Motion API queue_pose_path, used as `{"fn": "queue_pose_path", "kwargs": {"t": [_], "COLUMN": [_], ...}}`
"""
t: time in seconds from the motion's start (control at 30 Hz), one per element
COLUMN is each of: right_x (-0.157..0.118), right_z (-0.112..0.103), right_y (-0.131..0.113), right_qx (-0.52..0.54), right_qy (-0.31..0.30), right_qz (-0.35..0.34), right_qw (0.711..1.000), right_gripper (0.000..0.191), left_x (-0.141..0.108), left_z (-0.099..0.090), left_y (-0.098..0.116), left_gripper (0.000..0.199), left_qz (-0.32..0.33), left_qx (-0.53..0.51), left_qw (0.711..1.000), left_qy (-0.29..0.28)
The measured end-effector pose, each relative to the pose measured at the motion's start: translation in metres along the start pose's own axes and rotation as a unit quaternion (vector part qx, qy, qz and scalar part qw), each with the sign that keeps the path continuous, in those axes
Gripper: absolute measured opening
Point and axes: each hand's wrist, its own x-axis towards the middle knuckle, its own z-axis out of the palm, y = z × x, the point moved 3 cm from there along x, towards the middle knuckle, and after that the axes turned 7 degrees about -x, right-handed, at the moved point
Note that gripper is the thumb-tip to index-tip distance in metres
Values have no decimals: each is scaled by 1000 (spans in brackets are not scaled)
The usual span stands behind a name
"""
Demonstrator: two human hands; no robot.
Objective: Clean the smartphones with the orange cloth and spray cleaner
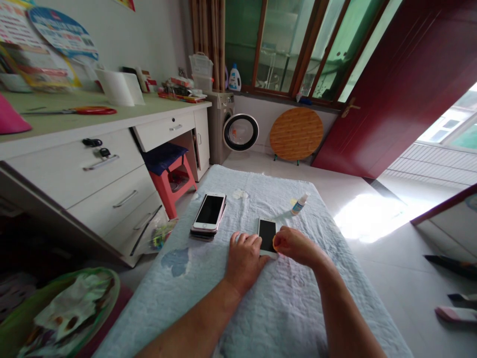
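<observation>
A white smartphone (267,233) with a dark screen lies face up on the light blue quilted cover. My left hand (244,256) grips it at the lower left, fingers curled along the side and thumb by the bottom edge. At the phone's right edge, my right hand (296,246) is closed in a pinch on a small orange piece (276,243), which touches the screen; its exact kind is hidden by the fingers. To the left rests a stack of phones, a white one (209,211) on top. A small spray bottle (300,204) stands beyond my right hand.
The blue cover (294,308) drapes over the surface under the phones. Left of it are a white desk (112,169), a red stool (169,194) and a green-rimmed bin (115,283) with waste. Behind stand a washing machine (219,124) with its door open and a round wooden tabletop (296,133).
</observation>
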Motion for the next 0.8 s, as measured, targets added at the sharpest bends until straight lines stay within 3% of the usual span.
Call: {"fn": "queue_pose_path", "kwargs": {"t": [0.17,0.3,0.5,0.8], "right_x": [-5,-3,2,1], "right_z": [-2,1,10,11], "right_y": [-17,-29,-44,-42], "right_qx": [-22,-22,18,36], "right_qy": [-35,-27,-5,-4], "right_qz": [1,-39,-98,-101], "right_qw": [999,999,995,994], "right_gripper": [20,18,23,20], "left_x": [0,2,5,5], "left_z": [3,5,4,3], "left_y": [-2,-6,-16,-20], "left_gripper": [38,37,25,27], "left_qz": [5,-10,-32,-6], "left_qx": [14,16,-64,-29], "left_qw": [1000,1000,996,998], "left_qy": [-1,-16,-52,-64]}}
